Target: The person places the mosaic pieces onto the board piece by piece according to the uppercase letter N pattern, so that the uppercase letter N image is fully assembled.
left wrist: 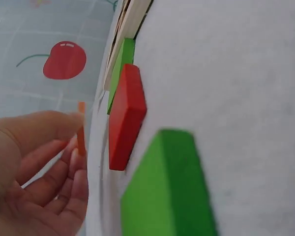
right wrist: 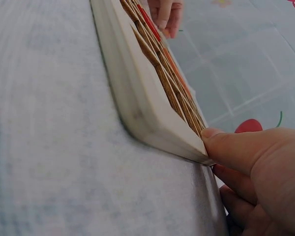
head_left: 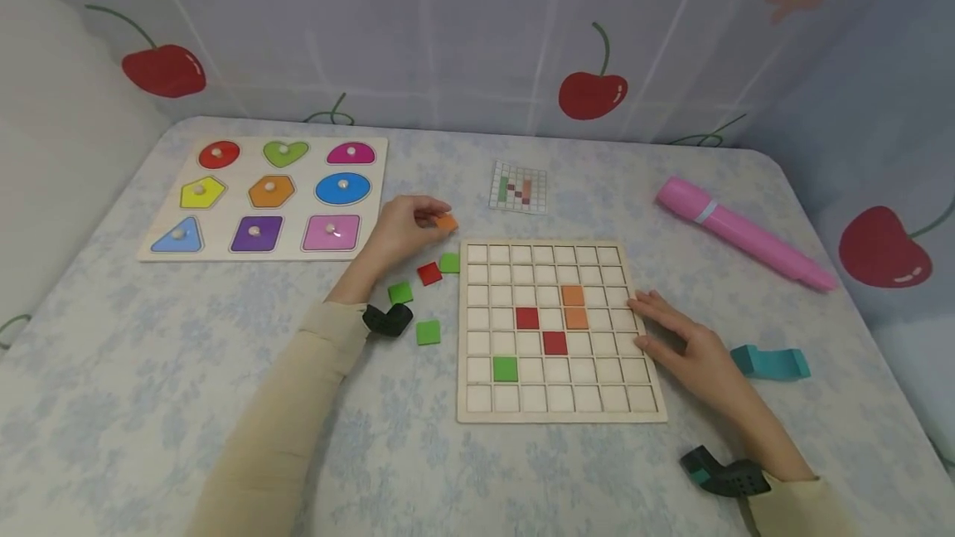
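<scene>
My left hand (head_left: pixel 405 230) pinches an orange square tile (head_left: pixel 446 223) between thumb and fingertips, above the table beyond the board's upper left corner. In the left wrist view the orange tile (left wrist: pixel 81 129) shows edge-on. A wooden grid board (head_left: pixel 570 413) lies in front of me with two orange tiles, two red tiles and one green tile (head_left: pixel 505 369) in its cells. My right hand (head_left: pixel 694 355) rests at the board's right edge, fingers fairly straight. The right wrist view shows its thumb (right wrist: pixel 231 147) on the board's rim (right wrist: pixel 142 105).
Left of the board lie a loose red tile (head_left: pixel 429 273) and three green tiles, one (head_left: pixel 429 332) nearest me. A pattern card (head_left: pixel 518 187) lies behind the board. Around it are a shape puzzle (head_left: pixel 298 226), a pink tapered stick (head_left: pixel 753 237) and a teal curved block (head_left: pixel 772 363).
</scene>
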Demonstrator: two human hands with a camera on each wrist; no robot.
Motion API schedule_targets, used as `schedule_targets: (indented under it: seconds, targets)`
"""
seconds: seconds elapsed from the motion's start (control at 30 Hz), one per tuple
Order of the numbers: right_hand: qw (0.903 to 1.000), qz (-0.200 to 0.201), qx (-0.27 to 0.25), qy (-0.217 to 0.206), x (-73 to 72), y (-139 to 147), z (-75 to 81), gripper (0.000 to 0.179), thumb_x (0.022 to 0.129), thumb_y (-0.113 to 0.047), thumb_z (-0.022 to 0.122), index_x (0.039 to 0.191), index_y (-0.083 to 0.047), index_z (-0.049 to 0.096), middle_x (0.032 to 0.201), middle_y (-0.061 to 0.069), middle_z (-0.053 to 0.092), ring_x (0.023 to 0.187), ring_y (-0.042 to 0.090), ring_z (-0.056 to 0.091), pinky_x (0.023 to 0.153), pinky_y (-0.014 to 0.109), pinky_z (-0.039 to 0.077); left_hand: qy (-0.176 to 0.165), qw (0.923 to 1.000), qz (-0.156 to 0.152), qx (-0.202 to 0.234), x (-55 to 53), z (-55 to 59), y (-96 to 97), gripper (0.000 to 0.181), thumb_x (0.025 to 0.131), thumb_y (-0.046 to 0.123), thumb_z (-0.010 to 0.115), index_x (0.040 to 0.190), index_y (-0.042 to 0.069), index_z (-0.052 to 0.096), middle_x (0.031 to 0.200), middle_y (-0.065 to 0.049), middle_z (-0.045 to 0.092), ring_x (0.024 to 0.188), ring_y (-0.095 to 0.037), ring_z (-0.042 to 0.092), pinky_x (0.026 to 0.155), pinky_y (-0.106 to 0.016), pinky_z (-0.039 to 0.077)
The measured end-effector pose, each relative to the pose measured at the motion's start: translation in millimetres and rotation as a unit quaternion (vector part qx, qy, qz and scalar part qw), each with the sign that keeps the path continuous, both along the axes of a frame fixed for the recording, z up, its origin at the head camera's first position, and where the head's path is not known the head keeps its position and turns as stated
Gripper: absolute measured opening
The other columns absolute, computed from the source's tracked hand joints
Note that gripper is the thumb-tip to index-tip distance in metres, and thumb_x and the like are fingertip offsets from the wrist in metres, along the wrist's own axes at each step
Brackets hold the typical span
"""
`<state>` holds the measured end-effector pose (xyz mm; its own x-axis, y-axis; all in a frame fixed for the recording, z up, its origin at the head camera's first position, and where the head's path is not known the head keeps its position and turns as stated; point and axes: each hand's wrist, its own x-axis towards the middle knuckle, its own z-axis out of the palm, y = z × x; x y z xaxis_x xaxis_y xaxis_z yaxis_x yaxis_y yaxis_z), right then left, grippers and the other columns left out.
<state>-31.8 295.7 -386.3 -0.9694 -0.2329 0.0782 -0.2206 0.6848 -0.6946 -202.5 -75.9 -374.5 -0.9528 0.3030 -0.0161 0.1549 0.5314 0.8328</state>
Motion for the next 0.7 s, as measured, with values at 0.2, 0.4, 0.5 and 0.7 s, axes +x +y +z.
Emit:
schedule_targets:
  seconds: [0.2, 0.4, 0.5, 0.7]
  targets:
    - [1.0, 0.001, 0.003, 0.001, 1.0, 1, -2.4, 0.05, 0.09, -0.013, 0.064, 0.137, -0.01, 0.049, 0.144, 0.013, 0.037, 0.136, 0.031, 0.022, 0.104, 0.038, 0.026, -0.038, 0.9981, -0.018, 0.044, 16.3, 11.5, 9.7, 0.039, 0.085, 0.012, 0.07, 0.122, 0.004, 0.062, 0.115, -0.004, 0.061, 0.104, -0.019, 0.055, 0.085, -0.029, 0.047]
    - [1.0, 0.003, 0.004, 0.008, 0.7, 1, -3.2, 0.05, 0.09, -0.012, 0.064, 0.137, -0.009, 0.049, 0.144, 0.013, 0.037, 0.135, 0.03, 0.023, 0.105, 0.034, 0.027, -0.019, 0.9954, -0.071, 0.062, 46.1, 28.2, 33.9, 0.037, 0.083, 0.008, 0.071, 0.119, 0.002, 0.064, 0.114, -0.005, 0.062, 0.103, -0.018, 0.056, 0.086, -0.03, 0.046]
    - [0.9999, 0.005, 0.005, 0.008, 0.4, 1, -3.8, 0.049, 0.089, -0.012, 0.064, 0.136, -0.008, 0.049, 0.143, 0.013, 0.038, 0.135, 0.032, 0.024, 0.105, 0.036, 0.027, -0.004, 0.9907, -0.125, 0.053, 63.6, 31.9, 54.0, 0.036, 0.082, 0.005, 0.072, 0.117, 0.002, 0.065, 0.111, -0.005, 0.064, 0.099, -0.017, 0.058, 0.086, -0.031, 0.047]
    - [1.0, 0.001, 0.004, 0.002, 0.9, 1, -1.3, 0.049, 0.09, -0.014, 0.064, 0.136, -0.007, 0.049, 0.143, 0.014, 0.037, 0.135, 0.033, 0.023, 0.101, 0.049, 0.026, 0.018, 0.9719, -0.234, 0.021, 93.7, 31.8, 92.4, 0.034, 0.082, 0.007, 0.072, 0.115, 0.004, 0.066, 0.109, -0.003, 0.064, 0.097, -0.014, 0.058, 0.083, -0.025, 0.046]
